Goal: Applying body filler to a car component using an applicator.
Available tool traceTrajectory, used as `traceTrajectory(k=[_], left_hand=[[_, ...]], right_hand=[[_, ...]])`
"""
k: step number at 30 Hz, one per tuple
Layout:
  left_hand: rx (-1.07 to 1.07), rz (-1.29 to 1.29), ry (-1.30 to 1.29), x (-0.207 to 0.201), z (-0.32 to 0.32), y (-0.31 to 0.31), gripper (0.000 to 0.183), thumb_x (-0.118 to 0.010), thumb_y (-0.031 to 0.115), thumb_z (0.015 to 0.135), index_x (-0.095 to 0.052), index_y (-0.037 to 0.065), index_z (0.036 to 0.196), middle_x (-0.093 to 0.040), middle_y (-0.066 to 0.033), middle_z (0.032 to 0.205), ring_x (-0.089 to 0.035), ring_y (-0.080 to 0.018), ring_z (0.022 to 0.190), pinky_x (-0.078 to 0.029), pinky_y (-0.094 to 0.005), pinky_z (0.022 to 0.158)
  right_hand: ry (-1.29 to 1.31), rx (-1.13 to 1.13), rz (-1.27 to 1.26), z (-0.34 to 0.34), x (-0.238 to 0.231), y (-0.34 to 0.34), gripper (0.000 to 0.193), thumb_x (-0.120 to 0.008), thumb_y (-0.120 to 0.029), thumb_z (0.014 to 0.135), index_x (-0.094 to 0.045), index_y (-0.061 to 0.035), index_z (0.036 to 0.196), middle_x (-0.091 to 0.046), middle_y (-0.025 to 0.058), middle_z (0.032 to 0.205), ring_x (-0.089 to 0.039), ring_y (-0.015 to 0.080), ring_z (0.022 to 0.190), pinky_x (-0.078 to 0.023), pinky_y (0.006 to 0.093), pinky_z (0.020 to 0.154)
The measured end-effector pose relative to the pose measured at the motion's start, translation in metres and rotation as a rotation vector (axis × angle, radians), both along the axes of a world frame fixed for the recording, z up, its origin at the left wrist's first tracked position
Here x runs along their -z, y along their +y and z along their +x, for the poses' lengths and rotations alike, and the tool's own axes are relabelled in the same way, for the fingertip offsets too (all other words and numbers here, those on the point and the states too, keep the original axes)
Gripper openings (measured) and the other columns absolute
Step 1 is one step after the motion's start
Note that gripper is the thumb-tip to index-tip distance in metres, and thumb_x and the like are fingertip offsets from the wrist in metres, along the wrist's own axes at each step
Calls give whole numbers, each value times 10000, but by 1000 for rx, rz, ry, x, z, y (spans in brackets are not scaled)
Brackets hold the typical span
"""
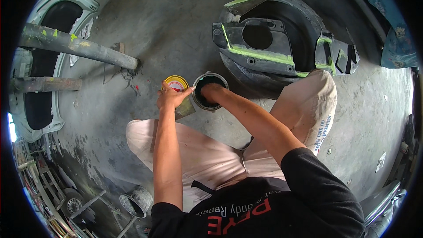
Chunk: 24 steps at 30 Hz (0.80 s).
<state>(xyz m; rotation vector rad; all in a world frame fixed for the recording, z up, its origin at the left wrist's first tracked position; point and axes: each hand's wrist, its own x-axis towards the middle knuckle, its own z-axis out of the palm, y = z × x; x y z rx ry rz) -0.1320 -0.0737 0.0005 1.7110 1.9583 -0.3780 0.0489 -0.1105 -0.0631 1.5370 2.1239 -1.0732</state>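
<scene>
My left hand (170, 96) lies over a round tin (185, 109) with a yellow-rimmed lid. Its fingers are spread apart along the lid's left side, and the thumb stretches toward the neighbouring can. That open-topped can (225, 79) has a pale rim and a dark greenish inside, and stands just right of the tin. Into its mouth reaches my right hand (211, 93); the can wall and the dark interior hide its fingers, so what they hold is not visible. Both containers stand on the grey floor between my bent knees.
Past my right knee a tyre (240, 71) carries black plastic panels (260, 39) with bright green edges. Thick metal posts (105, 55) reach in from the left, before a pale car body panel (57, 68). A dirty bucket (137, 200) lies lower left; patterned cloth (398, 48) hangs far right.
</scene>
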Motion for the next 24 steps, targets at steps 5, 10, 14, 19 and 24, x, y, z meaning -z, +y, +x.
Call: traceTrajectory(k=[5, 10, 14, 19, 24], left_hand=[[-19, -7, -9, 2, -1, 1, 1523, -741, 894, 566, -126, -48, 1594, -486, -286, 1485, -475, -389, 1404, -552, -481, 993], [-21, -8, 52, 0, -4, -1, 1536, -721, 916, 561, -114, -40, 1600, -485, -280, 1490, -498, -385, 1387, -540, -479, 1008], [-16, -30, 25, 2, 2, 2, 1540, -707, 927, 561, -104, -33, 1604, -486, -278, 1493, -507, -378, 1383, -541, -469, 1006], [-39, 64, -8, 7, 1, -3, 1386, -780, 828, 591, -232, 6, 1563, -563, -300, 1391, -574, -415, 1293, -500, -453, 1040], [-83, 14, -11, -3, 3, -3, 1378, -789, 809, 597, -216, 34, 1583, -553, -292, 1410, -575, -404, 1297, -492, -451, 1053]], right_hand=[[36, 86, 29, -4, -4, -7, 255, -718, -121, 837, -778, -65, 1079, -744, 158, 1163, -708, 326, 1113, -566, 429, 932], [9, 1, -40, -7, -16, -4, 259, -680, -142, 899, -757, -40, 1124, -730, 181, 1204, -701, 323, 1137, -547, 434, 973], [36, 166, 5, -2, -9, -9, 259, -709, -124, 865, -767, -42, 1104, -738, 168, 1189, -708, 329, 1122, -561, 431, 947], [-94, 137, 14, 0, -30, -5, 260, -720, -103, 860, -771, -45, 1109, -737, 165, 1200, -713, 322, 1116, -570, 431, 929], [-10, 81, 234, 20, -56, -8, 254, -704, -78, 813, -777, -30, 1051, -754, 175, 1093, -730, 339, 1048, -593, 423, 862]])
